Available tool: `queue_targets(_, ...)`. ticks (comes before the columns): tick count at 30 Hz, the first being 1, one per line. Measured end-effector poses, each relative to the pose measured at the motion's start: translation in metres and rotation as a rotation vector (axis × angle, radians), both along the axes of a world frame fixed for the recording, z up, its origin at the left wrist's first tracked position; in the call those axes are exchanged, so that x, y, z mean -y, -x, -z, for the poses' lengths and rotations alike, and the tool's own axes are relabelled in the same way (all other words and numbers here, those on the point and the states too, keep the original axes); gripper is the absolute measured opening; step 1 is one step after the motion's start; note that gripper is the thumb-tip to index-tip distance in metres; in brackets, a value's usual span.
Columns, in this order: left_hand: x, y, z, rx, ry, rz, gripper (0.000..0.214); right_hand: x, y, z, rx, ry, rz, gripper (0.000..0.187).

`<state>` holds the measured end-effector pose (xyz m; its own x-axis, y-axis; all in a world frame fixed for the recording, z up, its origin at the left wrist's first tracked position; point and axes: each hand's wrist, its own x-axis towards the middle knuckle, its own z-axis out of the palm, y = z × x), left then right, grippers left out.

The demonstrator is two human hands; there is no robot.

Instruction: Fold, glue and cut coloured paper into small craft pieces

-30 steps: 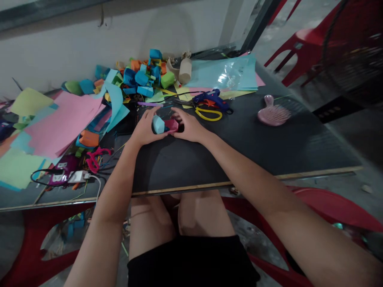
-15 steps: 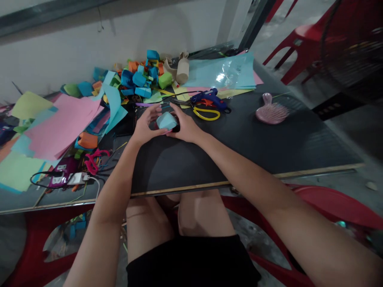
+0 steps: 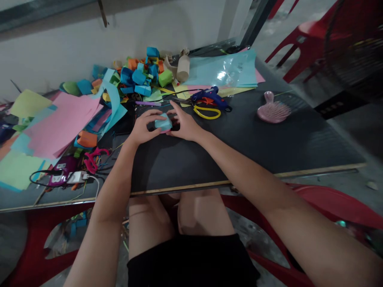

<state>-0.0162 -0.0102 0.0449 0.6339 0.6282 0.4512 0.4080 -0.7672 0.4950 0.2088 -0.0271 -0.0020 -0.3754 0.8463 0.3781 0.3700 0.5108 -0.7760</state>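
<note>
A small light-blue folded paper piece [image 3: 163, 122] with a pink lower edge is between my hands, just above or on the dark table. My left hand [image 3: 146, 126] grips it from the left, its thumb along the near side and fingers over the far side. On the right, my right hand [image 3: 187, 125] curves around it with fingers apart and the index finger stretched away. Its thumb tip is close to the pink edge; contact is hard to make out. Yellow-handled scissors [image 3: 207, 113] and a blue glue gun [image 3: 211, 97] lie beyond that hand.
Folded paper pieces [image 3: 139, 77] are heaped by the wall. Pink sheets [image 3: 66, 119] and a power strip [image 3: 62, 171] with cables lie left. A pink hairbrush [image 3: 273, 111] rests on the right of the table [image 3: 179, 167]. A fan [image 3: 353, 52] stands beyond.
The paper piece has shifted slightly left and turned, and my left fingers have come over its top. My right fingers have loosened from its side.
</note>
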Motion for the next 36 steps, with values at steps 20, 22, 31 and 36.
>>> queue_targets(20, 0.001, -0.011, 0.021, 0.059, 0.051, -0.099, 0.042, 0.016, 0.003, -0.033, -0.031, -0.241, 0.276, 0.046)
queue_targets(22, 0.003, -0.014, 0.021, 0.048, 0.045, -0.133, 0.049, 0.003, 0.012, -0.048, 0.083, -0.267, 0.368, 0.039)
queue_targets(31, 0.004, -0.011, 0.026, 0.128, 0.122, -0.128, 0.097, -0.107, 0.093, -0.085, 0.872, -0.044, 0.236, 0.032)
queue_targets(36, 0.004, -0.011, 0.030, 0.113, 0.075, -0.086, 0.088, -0.131, 0.107, -0.070, 0.998, -0.084, 0.189, 0.026)
